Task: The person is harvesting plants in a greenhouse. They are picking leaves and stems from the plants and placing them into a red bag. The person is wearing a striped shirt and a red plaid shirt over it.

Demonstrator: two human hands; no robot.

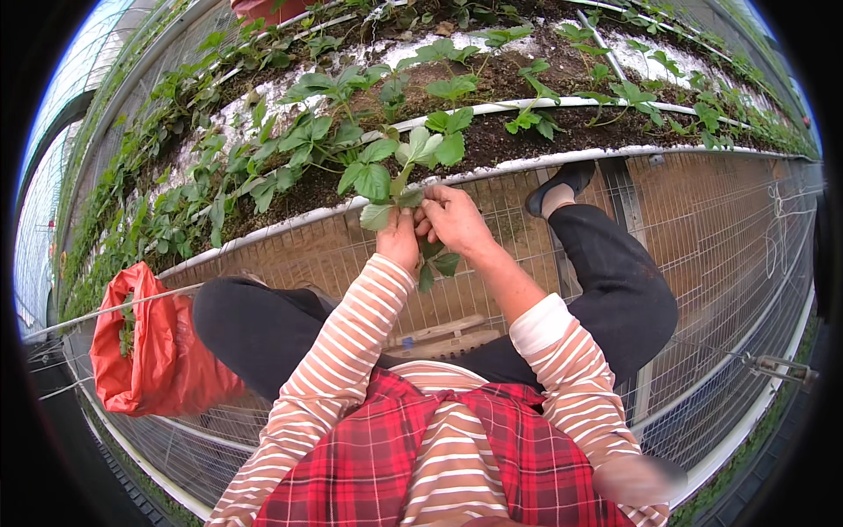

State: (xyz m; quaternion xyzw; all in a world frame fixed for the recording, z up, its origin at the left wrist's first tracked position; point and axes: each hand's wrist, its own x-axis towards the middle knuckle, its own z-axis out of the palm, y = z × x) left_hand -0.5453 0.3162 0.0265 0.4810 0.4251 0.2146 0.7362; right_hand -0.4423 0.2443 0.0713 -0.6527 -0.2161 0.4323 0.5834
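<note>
My left hand (398, 242) holds a strawberry plant (413, 148) by its stems, with the leaves rising above the fingers at the front rim of the raised bed. Right beside it, my right hand (454, 221) has its fingertips bent together at the base of the same stems; exactly what they pinch is hidden. A few leaves (446, 264) hang below both hands. Behind them, strawberry plants (451, 85) grow in the dark soil (484, 140) of the bed.
At the left, a red plastic bag (138, 349) with some greenery inside hangs by a cord (79, 321). A white pipe (514, 105) runs along the bed behind its white front edge (560, 157). Wire mesh (711, 224) surrounds my legs, and a wooden slatted seat (454, 339) lies between them.
</note>
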